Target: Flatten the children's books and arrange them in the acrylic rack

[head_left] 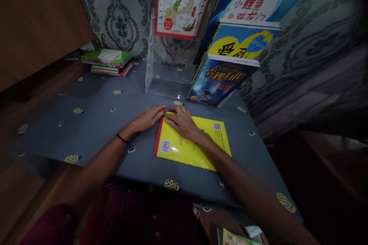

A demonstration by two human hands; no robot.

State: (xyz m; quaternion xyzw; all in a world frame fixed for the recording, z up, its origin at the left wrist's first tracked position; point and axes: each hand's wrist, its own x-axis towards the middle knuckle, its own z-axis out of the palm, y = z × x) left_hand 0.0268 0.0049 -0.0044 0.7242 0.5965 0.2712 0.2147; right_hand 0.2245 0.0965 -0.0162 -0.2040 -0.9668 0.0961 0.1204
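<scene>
A yellow book with a red spine edge, a barcode and a QR code lies closed on the grey tablecloth in front of me. My left hand rests on the cloth, its outstretched fingertips at the book's upper left corner. Across the top left of the cover lies my right hand, fingers stretched out and pressed lightly on it. The right forearm covers part of the book's right side. Neither hand grips anything.
Behind the book stands a clear acrylic rack, holding a red-edged picture book. To its right, a dark blue book leans before a blue-and-yellow book. A book stack sits back left. The table's front edge is near my body.
</scene>
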